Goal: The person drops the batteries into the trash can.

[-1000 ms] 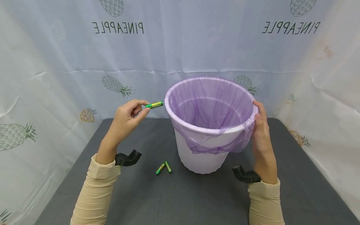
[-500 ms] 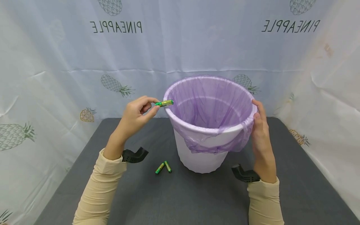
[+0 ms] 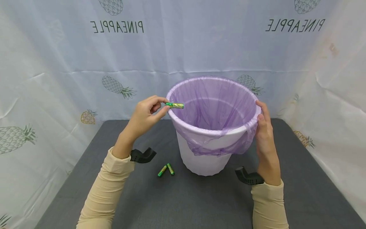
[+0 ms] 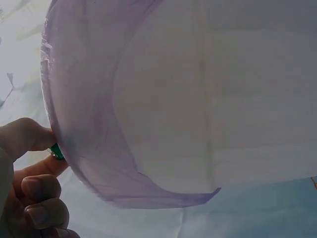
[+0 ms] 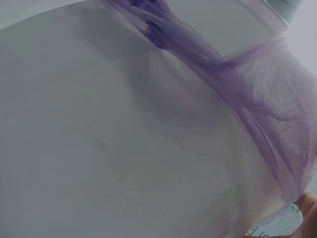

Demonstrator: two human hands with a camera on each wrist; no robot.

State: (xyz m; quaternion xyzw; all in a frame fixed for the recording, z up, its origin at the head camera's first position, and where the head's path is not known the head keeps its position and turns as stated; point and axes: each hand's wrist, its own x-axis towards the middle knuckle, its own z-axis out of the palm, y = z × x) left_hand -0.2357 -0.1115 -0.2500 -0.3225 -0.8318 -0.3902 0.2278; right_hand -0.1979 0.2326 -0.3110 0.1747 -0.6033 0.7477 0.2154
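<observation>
The left hand (image 3: 145, 114) pinches a green battery (image 3: 175, 105) between thumb and fingertips, level over the left rim of the white bin (image 3: 204, 159). The bin carries a purple liner (image 3: 217, 105) and stands on the grey table (image 3: 183, 203). The right hand (image 3: 264, 136) grips the right rim, apparently pressing liner to wall. Two more batteries (image 3: 166, 169) lie on the table, just left of the bin's base.

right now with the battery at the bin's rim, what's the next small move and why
Probably let go of the green cylindrical battery: the left hand pinches it with its free end already past the rim of the white plastic bin with the purple liner, above the opening, while the right hand holds the far rim. Two more green batteries lie on the grey mat.
</observation>
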